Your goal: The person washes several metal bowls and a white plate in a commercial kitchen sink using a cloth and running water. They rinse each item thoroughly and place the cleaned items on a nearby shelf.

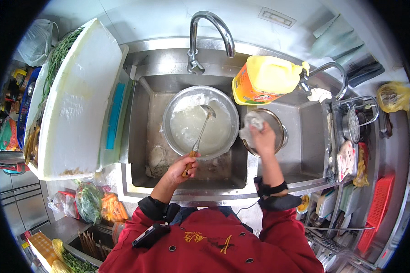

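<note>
My left hand (181,168) grips the wooden handle of a metal ladle (202,131), whose bowl lies over a large round metal basin (167,136) of cloudy liquid in the left sink. My right hand (263,138) holds a crumpled whitish cloth (253,127) over a round steel pan (279,136) at the left side of the right sink. The hand is slightly blurred, and its fingertips are partly hidden by the cloth.
A chrome faucet (212,17) arches behind the left sink (150,99). A yellow pump jug (264,80) stands behind the pan, beside a second faucet (343,76). White foam boxes (78,102) stand at the left. A red plastic basket (376,213) is at the right.
</note>
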Demonstrator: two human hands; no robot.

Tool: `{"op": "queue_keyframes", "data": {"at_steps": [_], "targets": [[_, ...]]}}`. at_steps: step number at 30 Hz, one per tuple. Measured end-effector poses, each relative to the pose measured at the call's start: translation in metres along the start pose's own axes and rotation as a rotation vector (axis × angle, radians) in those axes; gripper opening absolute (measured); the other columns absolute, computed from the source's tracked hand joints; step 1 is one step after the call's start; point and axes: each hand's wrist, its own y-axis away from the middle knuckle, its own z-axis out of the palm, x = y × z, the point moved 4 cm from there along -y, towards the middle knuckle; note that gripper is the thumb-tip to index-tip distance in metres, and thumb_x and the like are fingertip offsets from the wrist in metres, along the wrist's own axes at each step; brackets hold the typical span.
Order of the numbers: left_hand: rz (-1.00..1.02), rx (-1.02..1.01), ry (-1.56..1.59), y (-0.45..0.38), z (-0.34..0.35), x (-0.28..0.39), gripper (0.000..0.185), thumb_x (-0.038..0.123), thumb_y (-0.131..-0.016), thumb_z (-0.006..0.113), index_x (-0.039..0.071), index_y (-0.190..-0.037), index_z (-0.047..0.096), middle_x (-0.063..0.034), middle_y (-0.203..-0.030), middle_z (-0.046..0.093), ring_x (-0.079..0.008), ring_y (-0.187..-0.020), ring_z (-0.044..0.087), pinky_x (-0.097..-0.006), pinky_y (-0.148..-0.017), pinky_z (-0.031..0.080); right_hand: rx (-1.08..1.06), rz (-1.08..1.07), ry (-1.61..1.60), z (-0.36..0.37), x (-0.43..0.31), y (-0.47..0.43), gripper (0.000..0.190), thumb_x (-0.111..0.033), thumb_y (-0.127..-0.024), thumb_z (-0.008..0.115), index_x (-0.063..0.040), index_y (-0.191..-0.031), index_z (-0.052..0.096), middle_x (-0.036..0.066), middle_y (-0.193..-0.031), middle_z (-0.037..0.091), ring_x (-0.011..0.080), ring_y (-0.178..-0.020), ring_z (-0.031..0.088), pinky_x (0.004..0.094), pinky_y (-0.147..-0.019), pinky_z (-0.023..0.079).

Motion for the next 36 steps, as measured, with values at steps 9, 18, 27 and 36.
{"op": "queue_keyframes", "data": {"at_steps": [9, 18, 27, 36], "targets": [[0.163, 0.341, -0.865, -0.035, 0.001, 0.009, 0.021, 0.010, -0.080, 0.052, 0.002, -0.098, 0.052, -0.0112, -0.066, 0.056, -0.0212, -0.054, 0.056, -0.0378, -0.048, 0.046, -0.223, 0.402, -0.303, 0.220, 0.038, 0.080, 0.035, -0.006, -0.080, 0.063, -0.001, -0.111, 0.048, 0.016, -0.101, 0.061, 0.0267, -0.094, 0.061, 0.0363, -0.085, 0.047], [0.036, 0.239, -0.689, 0.017, 0.011, -0.045, 0.014, 0.005, -0.079, 0.051, 0.007, -0.091, 0.043, -0.0034, -0.062, 0.045, -0.0135, -0.039, 0.042, -0.0306, -0.033, 0.034, 0.060, 0.432, -0.276, 0.225, 0.145, -0.009, 0.039, -0.013, -0.077, 0.061, 0.006, -0.107, 0.046, 0.020, -0.090, 0.062, 0.0324, -0.085, 0.063, 0.0394, -0.079, 0.048], [0.195, 0.593, -1.673, 0.012, -0.049, -0.015, 0.030, 0.015, -0.083, 0.054, -0.003, -0.107, 0.047, -0.0231, -0.080, 0.063, -0.0289, -0.064, 0.066, -0.0410, -0.056, 0.052, -0.384, 0.280, -0.016, 0.284, 0.093, 0.041, 0.044, -0.013, -0.079, 0.061, 0.009, -0.111, 0.041, 0.030, -0.105, 0.059, 0.0372, -0.101, 0.060, 0.0425, -0.086, 0.046], [0.253, 0.740, -2.078, -0.012, -0.099, 0.038, 0.033, 0.037, -0.091, 0.051, 0.004, -0.092, 0.056, -0.0111, -0.079, 0.068, -0.0294, -0.072, 0.068, -0.0420, -0.062, 0.053, -0.394, 0.454, 0.162, 0.302, 0.131, 0.036, 0.065, -0.025, -0.077, 0.070, 0.004, -0.127, 0.042, 0.026, -0.114, 0.058, 0.0372, -0.106, 0.058, 0.0421, -0.089, 0.045]]}}
